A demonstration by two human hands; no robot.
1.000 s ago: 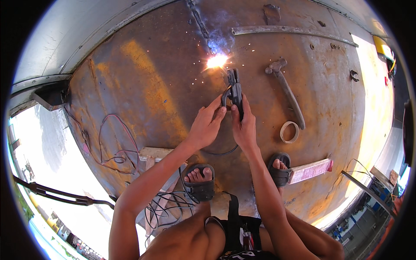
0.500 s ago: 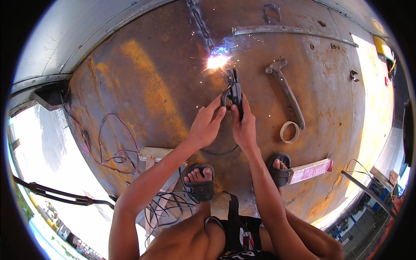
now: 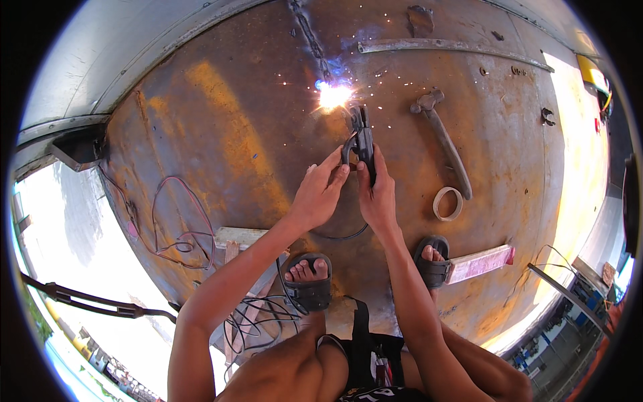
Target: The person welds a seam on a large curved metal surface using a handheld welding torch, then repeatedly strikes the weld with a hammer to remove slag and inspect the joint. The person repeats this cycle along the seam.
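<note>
Both my hands hold a black welding electrode holder (image 3: 364, 139) over a rusty steel plate (image 3: 248, 174). My right hand (image 3: 377, 193) is closed around its handle. The fingers of my left hand (image 3: 319, 190) are closed on the curved lever at the holder's left side. Just beyond the jaws burns a bright welding arc (image 3: 334, 96), throwing sparks. Its glare hides the electrode tip. From the arc a dark weld seam (image 3: 307, 32) runs away to the far edge. A black cable (image 3: 341, 236) curves below the holder between my arms.
To the right lie a hammer (image 3: 447, 144), a pale ring (image 3: 447, 204) and a long metal bar (image 3: 455, 45). My sandalled feet stand on the plate, near a wooden block (image 3: 479, 264). Coiled black cables (image 3: 258, 321) and a thin red wire (image 3: 157, 201) lie left.
The arc still burns at nearly the same spot, its glare a little larger, and the sparks are scattered differently. Both hands keep their hold with hardly any movement.
</note>
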